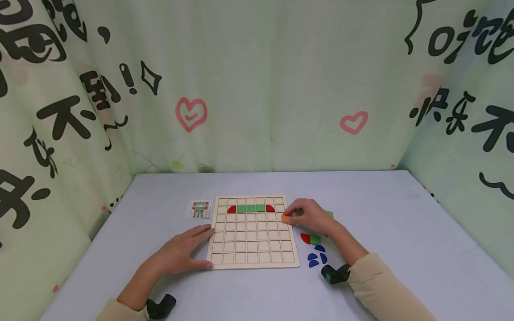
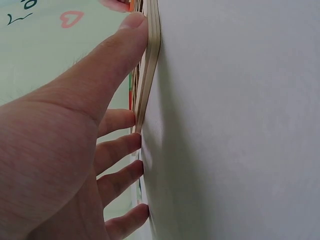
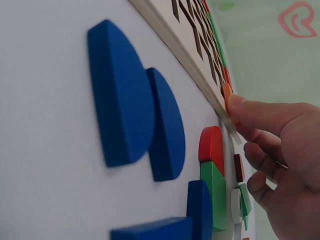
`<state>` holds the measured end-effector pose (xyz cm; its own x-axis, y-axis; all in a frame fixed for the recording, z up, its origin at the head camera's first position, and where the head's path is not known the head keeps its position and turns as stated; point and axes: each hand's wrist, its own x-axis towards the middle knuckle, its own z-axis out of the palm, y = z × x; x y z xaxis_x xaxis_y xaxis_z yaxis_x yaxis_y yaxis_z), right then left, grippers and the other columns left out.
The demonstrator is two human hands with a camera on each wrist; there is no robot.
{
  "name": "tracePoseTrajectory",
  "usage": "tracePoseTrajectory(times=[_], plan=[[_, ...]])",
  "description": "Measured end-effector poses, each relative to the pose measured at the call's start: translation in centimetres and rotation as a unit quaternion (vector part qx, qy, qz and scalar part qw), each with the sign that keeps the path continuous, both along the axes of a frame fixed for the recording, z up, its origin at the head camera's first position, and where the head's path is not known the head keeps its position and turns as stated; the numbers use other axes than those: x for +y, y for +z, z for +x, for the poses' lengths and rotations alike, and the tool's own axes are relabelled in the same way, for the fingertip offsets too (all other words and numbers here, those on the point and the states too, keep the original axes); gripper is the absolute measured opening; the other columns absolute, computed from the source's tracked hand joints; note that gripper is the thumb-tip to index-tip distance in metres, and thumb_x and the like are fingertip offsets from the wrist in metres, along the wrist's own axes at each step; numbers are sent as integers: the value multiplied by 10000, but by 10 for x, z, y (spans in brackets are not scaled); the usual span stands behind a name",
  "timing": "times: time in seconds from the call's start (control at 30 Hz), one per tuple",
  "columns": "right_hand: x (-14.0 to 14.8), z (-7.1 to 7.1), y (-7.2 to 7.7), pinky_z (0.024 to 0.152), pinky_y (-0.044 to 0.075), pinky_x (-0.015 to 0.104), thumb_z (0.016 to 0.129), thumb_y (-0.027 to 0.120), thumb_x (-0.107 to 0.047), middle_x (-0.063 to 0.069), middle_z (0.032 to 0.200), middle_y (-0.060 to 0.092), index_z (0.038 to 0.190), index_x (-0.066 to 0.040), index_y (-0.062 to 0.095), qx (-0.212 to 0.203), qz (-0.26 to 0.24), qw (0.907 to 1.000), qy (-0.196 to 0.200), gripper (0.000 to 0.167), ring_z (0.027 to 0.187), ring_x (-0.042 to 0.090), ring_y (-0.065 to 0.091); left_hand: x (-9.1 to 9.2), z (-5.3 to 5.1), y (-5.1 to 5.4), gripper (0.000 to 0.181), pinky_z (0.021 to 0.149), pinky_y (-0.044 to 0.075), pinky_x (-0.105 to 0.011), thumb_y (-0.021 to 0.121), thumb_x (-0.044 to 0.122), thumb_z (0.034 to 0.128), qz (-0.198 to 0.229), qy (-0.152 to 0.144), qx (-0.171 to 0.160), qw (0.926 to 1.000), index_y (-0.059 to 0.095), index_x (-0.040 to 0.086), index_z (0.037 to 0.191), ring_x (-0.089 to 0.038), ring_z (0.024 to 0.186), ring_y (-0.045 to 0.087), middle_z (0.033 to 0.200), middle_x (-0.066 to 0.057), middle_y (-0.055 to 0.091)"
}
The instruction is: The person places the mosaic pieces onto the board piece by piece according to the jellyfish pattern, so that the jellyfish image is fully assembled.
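While our right hand [image 1: 311, 216] pinches an orange piece [image 1: 285, 219] at the right edge of the grid board [image 1: 252, 247], our left hand [image 1: 182, 252] rests with fingers extended and spread along its left edge. Just off the right edge, blue pieces [image 1: 312, 257] lie loose; past them the white tabletop [image 1: 405, 236] stretches toward the side curtain [image 1: 441, 154], where we make out what looks like 不 among large black characters [image 1: 495, 128].
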<state>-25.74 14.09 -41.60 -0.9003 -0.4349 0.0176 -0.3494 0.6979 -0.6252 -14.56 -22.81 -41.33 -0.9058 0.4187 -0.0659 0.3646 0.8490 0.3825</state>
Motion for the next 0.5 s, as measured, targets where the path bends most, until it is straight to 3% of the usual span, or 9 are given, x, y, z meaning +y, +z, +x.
tracePoseTrajectory(times=[0.5], plan=[[-16, 0, -1, 678, 437, 257, 825, 762, -147, -43, 971, 657, 973, -218, 750, -54, -93, 9999, -28, 165, 824, 155, 502, 0, 0, 0, 876, 1077, 390, -547, 735, 565, 765, -44, 25, 27, 10000, 421, 150, 1470, -326, 1407, 382, 1546, -79, 367]])
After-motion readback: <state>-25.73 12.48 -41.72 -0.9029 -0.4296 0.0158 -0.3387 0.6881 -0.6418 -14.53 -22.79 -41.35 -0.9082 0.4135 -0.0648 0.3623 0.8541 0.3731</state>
